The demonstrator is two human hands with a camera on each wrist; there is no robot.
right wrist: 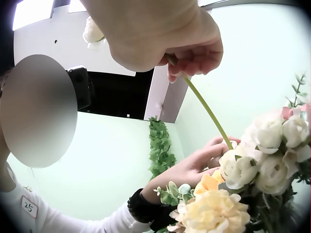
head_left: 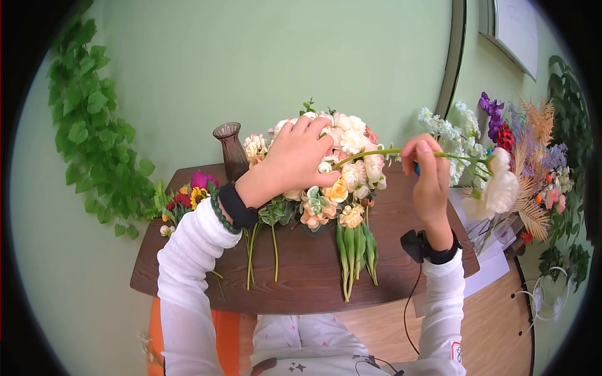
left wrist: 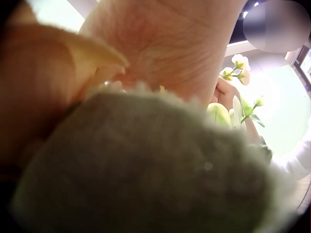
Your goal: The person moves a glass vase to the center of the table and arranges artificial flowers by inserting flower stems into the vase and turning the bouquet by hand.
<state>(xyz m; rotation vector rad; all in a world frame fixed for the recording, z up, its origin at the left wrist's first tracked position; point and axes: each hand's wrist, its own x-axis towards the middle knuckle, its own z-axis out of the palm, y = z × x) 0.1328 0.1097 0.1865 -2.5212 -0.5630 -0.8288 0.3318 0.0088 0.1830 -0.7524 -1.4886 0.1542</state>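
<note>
My right hand (head_left: 430, 178) pinches the green stem (head_left: 374, 152) of a white flower (head_left: 500, 191). Its blooms hang out to the right, past the fingers. The stem's other end reaches into a full bouquet (head_left: 351, 135) of cream, peach and yellow flowers. Over the top of that bouquet lies my left hand (head_left: 291, 156), fingers spread among the blooms and thumb apart. In the right wrist view the stem slants down to the flowers beside the left hand (right wrist: 194, 167). A blurred petal or leaf (left wrist: 146, 165) covers much of the left wrist view.
A tall ribbed glass vase (head_left: 232, 150) stands behind the left forearm. Tulip stems (head_left: 356, 250) lie at the front of the brown table (head_left: 307, 294). Bright flowers (head_left: 188, 194) sit at left, more sprays (head_left: 539, 156) at right. A cable (head_left: 411, 301) runs from the right wrist.
</note>
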